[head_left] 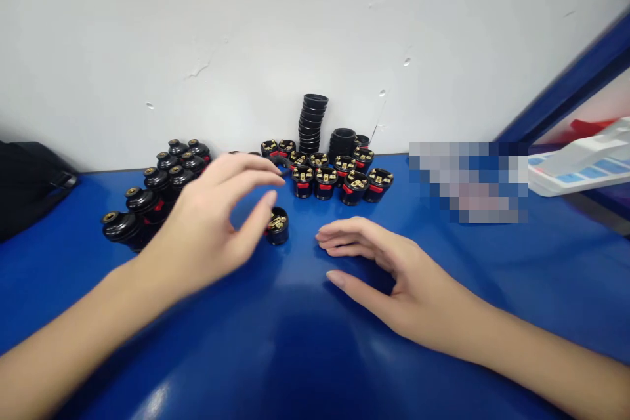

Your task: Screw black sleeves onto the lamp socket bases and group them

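**Two open hands around a lone black socket**

From here I see the left hand [211, 210] half open, its fingers loosely bent with the thumb apart, gripping nothing. The single socket [278, 228], brass contacts up, sits just beside that thumb, partly hidden by it. The right hand [398, 269] is open too, curved and empty, its fingertips to the right of the socket. Beyond both sets of fingers stand more sockets [325, 184] and a leaning stack of black rings [312, 123]; domed black caps [142, 200] lie left of the left fingers on the blue table [305, 354].
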A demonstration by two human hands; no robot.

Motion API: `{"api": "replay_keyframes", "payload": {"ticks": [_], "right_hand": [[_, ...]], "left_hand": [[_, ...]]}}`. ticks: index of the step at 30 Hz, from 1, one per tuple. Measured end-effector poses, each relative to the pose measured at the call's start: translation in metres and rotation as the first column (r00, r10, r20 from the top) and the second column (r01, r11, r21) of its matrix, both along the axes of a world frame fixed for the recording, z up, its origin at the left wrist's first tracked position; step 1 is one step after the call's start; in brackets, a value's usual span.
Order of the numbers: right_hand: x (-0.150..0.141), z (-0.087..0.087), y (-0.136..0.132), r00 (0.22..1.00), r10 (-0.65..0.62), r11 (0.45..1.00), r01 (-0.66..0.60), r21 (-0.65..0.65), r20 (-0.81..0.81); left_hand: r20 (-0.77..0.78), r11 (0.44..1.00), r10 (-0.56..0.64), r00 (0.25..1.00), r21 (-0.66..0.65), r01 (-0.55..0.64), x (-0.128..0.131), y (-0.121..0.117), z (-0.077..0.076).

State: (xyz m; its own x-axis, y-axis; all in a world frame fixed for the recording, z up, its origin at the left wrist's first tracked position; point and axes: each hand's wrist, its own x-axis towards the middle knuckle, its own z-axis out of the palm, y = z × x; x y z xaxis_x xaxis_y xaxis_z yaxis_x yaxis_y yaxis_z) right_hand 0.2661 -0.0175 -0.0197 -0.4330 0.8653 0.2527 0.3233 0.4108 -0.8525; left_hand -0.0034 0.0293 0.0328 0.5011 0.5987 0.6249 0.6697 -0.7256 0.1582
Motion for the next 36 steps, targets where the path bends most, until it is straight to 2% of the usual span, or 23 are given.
{"api": "replay_keyframes", "payload": {"ticks": [3, 5, 8, 12, 15, 17, 20, 22, 26, 33, 36], "right_hand": [[-0.002, -0.005, -0.001, 0.990, -0.021, 0.997, 0.011, -0.074, -0.137], [-0.002, -0.006, 0.000, 0.975, -0.018, 0.995, -0.005, -0.104, -0.222], [0.000, -0.006, 0.002, 0.958, 0.008, 0.995, -0.036, -0.093, -0.285], [0.003, -0.003, 0.005, 0.976, 0.006, 1.000, -0.006, 0.000, -0.216], [0.003, -0.002, 0.007, 0.980, -0.024, 1.000, 0.023, -0.006, -0.195], [0.002, -0.002, 0.008, 0.989, -0.043, 0.999, 0.044, 0.005, -0.142], [0.002, 0.000, 0.007, 0.998, -0.057, 0.992, 0.053, 0.114, 0.031], [0.003, 0.000, 0.007, 0.988, -0.054, 0.979, 0.024, 0.203, 0.147], [0.006, -0.003, 0.005, 0.961, -0.056, 0.958, -0.025, 0.287, 0.270], [0.007, -0.001, 0.007, 0.959, -0.023, 0.935, -0.079, 0.345, 0.282], [0.007, 0.001, 0.007, 0.965, -0.050, 0.940, -0.043, 0.338, 0.259]], "left_hand": [[-0.064, 0.979, -0.204, 0.977, -0.030, 0.202, 0.012, -0.023, -0.005], [-0.098, 0.953, -0.302, 0.948, -0.061, 0.297, 0.016, -0.031, -0.011], [-0.123, 0.922, -0.387, 0.914, -0.071, 0.381, 0.018, -0.034, -0.019], [-0.142, 0.899, -0.437, 0.888, -0.079, 0.430, 0.018, -0.034, -0.024], [-0.142, 0.920, -0.393, 0.909, -0.063, 0.388, 0.014, -0.034, -0.024], [-0.137, 0.955, -0.298, 0.945, -0.031, 0.296, 0.009, -0.031, -0.025], [-0.145, 0.987, -0.161, 0.976, -0.022, 0.159, 0.001, -0.022, -0.029], [-0.131, 0.988, -0.135, 0.982, -0.088, 0.124, -0.003, -0.016, -0.034], [-0.048, 0.963, -0.157, 0.986, -0.229, 0.142, -0.006, -0.009, -0.042], [0.005, 0.947, -0.177, 0.984, -0.271, 0.172, -0.003, -0.009, -0.042], [0.052, 0.941, -0.174, 0.983, -0.284, 0.182, -0.003, -0.010, -0.042]]}}
